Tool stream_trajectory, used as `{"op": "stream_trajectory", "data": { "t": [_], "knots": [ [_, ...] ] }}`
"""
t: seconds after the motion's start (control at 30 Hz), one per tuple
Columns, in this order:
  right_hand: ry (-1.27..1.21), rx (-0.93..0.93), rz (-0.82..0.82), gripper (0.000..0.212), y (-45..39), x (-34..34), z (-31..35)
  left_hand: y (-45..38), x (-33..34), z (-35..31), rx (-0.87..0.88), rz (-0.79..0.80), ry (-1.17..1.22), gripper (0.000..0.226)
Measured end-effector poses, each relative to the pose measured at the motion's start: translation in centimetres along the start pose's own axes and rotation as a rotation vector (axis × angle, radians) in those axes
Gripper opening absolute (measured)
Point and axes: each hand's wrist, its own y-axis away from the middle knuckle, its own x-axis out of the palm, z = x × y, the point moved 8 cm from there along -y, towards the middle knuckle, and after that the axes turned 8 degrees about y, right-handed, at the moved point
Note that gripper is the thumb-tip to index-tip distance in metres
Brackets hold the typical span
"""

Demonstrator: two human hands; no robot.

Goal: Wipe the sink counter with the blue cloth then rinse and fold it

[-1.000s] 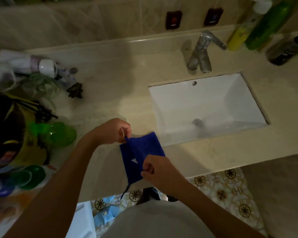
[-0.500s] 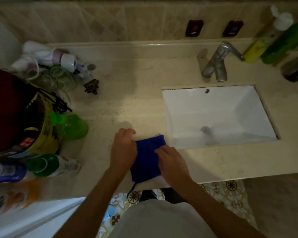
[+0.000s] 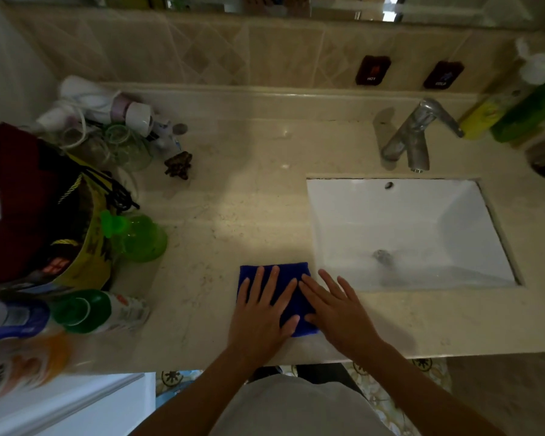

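Note:
The blue cloth lies folded into a small rectangle on the beige counter, just left of the white sink. My left hand rests flat on the cloth's left half with fingers straight and spread. My right hand lies flat across the cloth's right edge, its outer fingers on the counter between cloth and sink. Both palms press down; neither hand grips anything. The metal tap stands behind the sink, with no water running from it.
Clutter fills the counter's left end: a green jug, a yellow bag, a green-capped bottle, glasses and a hair dryer. Green and yellow bottles stand at the right of the tap. The counter's front edge runs just below my wrists.
The cloth went from being held up and pinched by both hands to lying folded on the counter. Both hands have opened and flattened onto it.

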Motion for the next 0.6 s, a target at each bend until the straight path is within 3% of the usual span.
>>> {"op": "stream_trajectory", "data": {
  "t": [0.37,0.6],
  "knots": [
    [-0.008,0.019,-0.037,0.060,-10.5,-4.4,1.8,-5.9,-4.9,8.8,-0.043,-0.021,-0.106,0.066],
    [-0.034,0.040,-0.053,0.063,-13.2,-5.0,2.0,-7.7,-5.9,10.6,-0.062,-0.006,-0.113,0.066]
  ]
}}
